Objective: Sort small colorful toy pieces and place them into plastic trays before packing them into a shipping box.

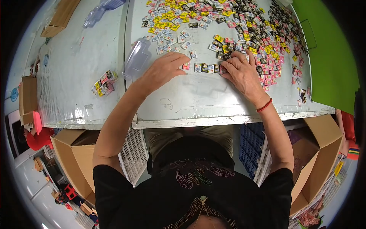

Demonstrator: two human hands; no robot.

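Both hands lie on a grey table [198, 97], one at each end of a short row of small packets [206, 68] set edge to edge; the left hand [164, 70] lies palm down with fingers loosely spread, its fingertips [185, 61] touching the pink packet [186, 66] at the row's left end; whether it pinches that packet cannot be told. The right hand [241, 73] also lies palm down, fingers bent and close together, its fingertips pressing on the packets at the row's right end; a ring shows on one finger, and a red bracelet [264, 105] circles the wrist.

Beyond the row, toward the far edge, a great scatter of packets [228, 23] in yellow, pink, black and pale blue covers the table, thickest at the right; a few loose ones lie just beyond the left hand. A clear plastic tray [137, 58] sits near the left hand, to its left; further left, well apart, a small bundle of packets [104, 83] lies alone. A green board [329, 53] bounds the table on the right.

Under the near edge stand open cardboard boxes [76, 156] on both sides, a white crate [133, 152] on the left and a blue crate [251, 147] on the right; the person wears a black top with studded pattern.
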